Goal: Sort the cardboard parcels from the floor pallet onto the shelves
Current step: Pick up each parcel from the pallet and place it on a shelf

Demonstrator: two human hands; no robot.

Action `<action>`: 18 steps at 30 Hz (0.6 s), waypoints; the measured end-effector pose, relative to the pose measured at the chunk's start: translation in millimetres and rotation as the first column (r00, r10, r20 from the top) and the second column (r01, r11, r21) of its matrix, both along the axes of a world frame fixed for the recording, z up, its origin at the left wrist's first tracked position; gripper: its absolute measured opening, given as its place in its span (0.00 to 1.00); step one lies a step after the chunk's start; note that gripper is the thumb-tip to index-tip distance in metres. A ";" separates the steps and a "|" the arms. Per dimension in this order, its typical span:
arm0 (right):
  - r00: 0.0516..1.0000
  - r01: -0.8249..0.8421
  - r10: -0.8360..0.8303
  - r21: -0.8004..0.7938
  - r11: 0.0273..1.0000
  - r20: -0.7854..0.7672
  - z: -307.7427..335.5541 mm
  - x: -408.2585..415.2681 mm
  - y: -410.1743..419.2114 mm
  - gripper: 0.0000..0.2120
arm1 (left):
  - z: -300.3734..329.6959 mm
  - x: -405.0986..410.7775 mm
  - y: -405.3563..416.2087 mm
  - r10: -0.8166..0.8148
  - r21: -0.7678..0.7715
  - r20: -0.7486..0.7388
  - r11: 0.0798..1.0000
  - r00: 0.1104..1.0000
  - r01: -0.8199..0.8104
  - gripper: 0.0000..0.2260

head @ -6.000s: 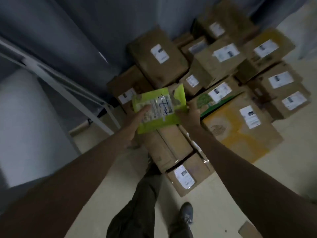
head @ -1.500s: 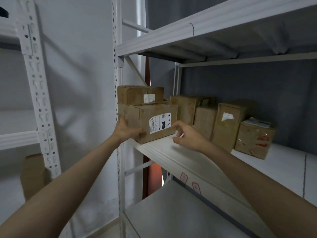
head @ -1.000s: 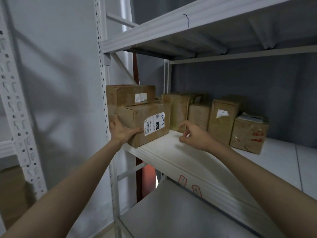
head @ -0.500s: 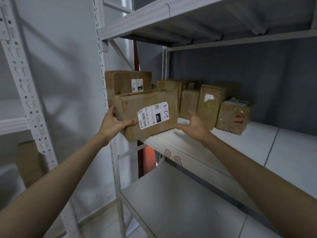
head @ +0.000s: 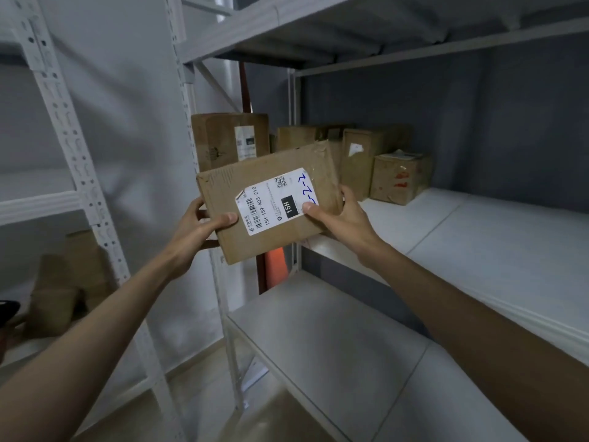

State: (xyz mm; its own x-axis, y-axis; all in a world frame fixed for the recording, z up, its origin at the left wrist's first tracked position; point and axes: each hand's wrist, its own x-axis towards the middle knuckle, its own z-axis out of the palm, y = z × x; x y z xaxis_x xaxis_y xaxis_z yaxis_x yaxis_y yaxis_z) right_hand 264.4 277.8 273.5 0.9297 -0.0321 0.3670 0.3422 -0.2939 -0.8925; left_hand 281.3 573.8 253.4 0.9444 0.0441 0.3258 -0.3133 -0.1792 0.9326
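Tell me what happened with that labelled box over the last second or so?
Both hands took the labelled box off the shelf and tilted it toward the camera; the right hand, free before, now holds it alongside the left hand. The other boxes stayed put.

Both hands (head: pixel 197 231) (head: pixel 345 218) grip labelled parcel (head: pixel 271 205) w/ thumbs on top

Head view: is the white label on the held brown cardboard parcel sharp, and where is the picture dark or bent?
Head view: the white label on the brown cardboard parcel is readable; the lower corners are dim; the white shelf posts bow from the wide lens.
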 end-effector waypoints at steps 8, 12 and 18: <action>0.978 0.199 -0.195 -0.053 0.979 0.073 16.4 -110.2 -48.8 0.44 | 12.5 -46.9 -51.8 -0.235 -0.013 0.020 0.972 0.972 0.236 0.44; 0.942 0.331 -0.328 -0.029 0.943 0.071 12.9 -187.3 -67.1 0.42 | 10.9 -85.8 -86.1 -0.344 -0.011 0.014 0.939 0.939 0.344 0.44; 0.854 0.520 -0.520 -0.021 0.854 -0.003 -23.2 -323.8 -94.4 0.43 | -12.1 -153.6 -155.5 -0.499 -0.008 -0.001 0.867 0.867 0.499 0.42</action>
